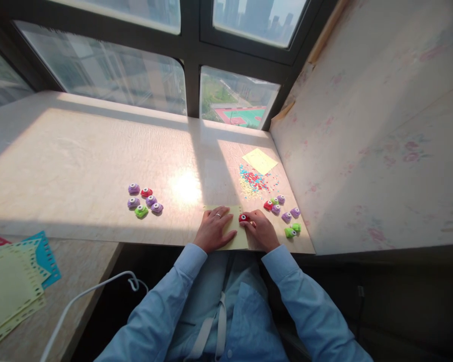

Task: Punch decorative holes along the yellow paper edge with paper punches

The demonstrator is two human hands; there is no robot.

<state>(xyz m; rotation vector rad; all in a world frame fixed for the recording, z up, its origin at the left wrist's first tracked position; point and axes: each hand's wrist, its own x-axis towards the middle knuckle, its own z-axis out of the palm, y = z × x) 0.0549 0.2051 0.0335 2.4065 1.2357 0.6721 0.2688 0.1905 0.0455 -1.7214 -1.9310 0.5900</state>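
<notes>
My left hand lies flat with fingers spread on a pale yellow sheet of paper at the front edge of the sill. At the sheet's right edge, my right hand grips a small red craft punch between thumb and fingers. Whether the paper sits inside its slot is too small to tell. More punches, purple, green and red, lie right of that hand, among them a green punch and a purple punch. Another group, with a red punch, rests farther left.
Red, blue and yellow paper bits are heaped beyond my right hand, beside a yellow paper piece. Punched sheets and a white cable lie at lower left. A papered wall bounds the right side; windows stand behind.
</notes>
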